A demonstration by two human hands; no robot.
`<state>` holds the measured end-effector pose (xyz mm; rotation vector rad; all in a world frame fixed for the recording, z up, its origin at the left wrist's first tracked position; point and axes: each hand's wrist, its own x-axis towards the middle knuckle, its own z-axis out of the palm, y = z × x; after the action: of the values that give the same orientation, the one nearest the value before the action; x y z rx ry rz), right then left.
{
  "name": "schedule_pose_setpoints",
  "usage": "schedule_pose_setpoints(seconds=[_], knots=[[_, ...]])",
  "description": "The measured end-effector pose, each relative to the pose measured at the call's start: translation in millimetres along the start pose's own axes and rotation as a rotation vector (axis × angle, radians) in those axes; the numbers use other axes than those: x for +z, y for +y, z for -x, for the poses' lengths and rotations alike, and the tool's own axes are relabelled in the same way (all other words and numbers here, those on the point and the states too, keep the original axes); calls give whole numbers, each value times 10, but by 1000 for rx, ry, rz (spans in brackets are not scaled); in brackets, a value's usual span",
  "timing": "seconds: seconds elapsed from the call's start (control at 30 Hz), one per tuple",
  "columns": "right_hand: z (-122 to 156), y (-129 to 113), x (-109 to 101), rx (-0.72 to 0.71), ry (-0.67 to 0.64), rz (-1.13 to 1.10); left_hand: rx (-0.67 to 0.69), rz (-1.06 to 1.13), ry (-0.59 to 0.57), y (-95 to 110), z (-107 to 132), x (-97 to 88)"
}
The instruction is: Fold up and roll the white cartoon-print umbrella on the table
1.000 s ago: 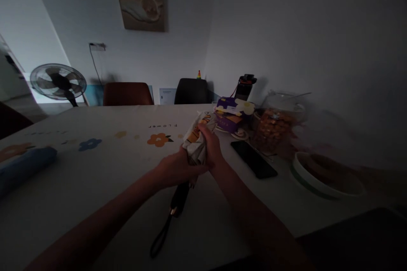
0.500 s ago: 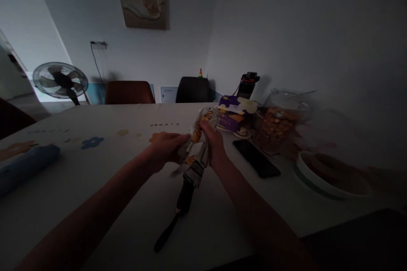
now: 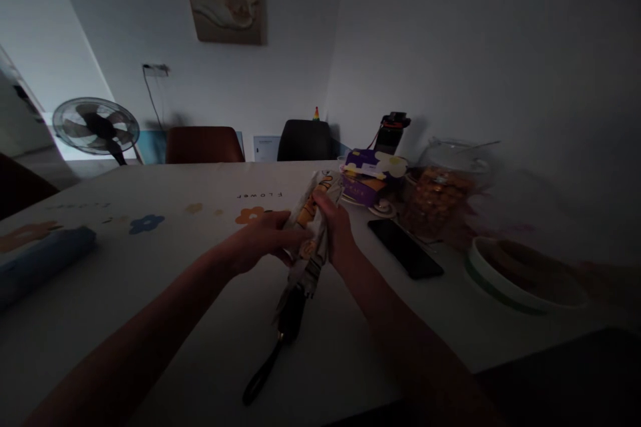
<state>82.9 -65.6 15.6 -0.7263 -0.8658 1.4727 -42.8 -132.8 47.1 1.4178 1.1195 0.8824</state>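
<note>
A folded umbrella (image 3: 309,250) with pale, orange-printed fabric lies slanted over the table in front of me. Its black handle (image 3: 292,315) points toward me, and a wrist strap (image 3: 260,373) trails from the end. My right hand (image 3: 336,230) is closed round the umbrella's right side, thumb on top of the fabric. On the left side, my left hand (image 3: 263,237) pinches the fabric, its thumb reaching across the folds; some of its fingertips are hidden. One loose flap of cloth hangs beside the handle.
Right of the umbrella lies a black phone (image 3: 404,248). Behind it stand a purple box (image 3: 363,190), a dark bottle (image 3: 389,137) and a jar of orange-brown pieces (image 3: 441,193). A white bowl (image 3: 493,277) is farther right. A blue bundle (image 3: 47,260) rests at left.
My left hand has shifted slightly over the umbrella, its thumb now lying across the fabric. The loose cloth flap has dropped lower, alongside the handle. My right hand stays about where it was.
</note>
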Motion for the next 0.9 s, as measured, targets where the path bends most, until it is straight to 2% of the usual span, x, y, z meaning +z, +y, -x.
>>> schedule_pose_setpoints(seconds=[0.17, 0.3, 0.4, 0.57, 0.67, 0.77, 0.9], knots=[[10, 7, 14, 30, -54, -34, -91, 173, 38, -44, -34, -34], [-9, 7, 26, 61, 5, -17, -115, 216, 30, -51, -44, -19], [-5, 0, 40, 38, 35, 5, -107, 153, 32, -51, -39, -23], [31, -26, 53, 26, 32, 22, -70, 42, -87, -7, 7, -63], [40, -44, 54, 41, 80, 63, -44, -62, -126, 31, 38, -48], [46, -50, 52, 35, 99, 73, -12, -185, -54, 53, 56, 21], [59, -50, 52, 27, 63, 34, -2, -289, 70, 60, 60, 117]])
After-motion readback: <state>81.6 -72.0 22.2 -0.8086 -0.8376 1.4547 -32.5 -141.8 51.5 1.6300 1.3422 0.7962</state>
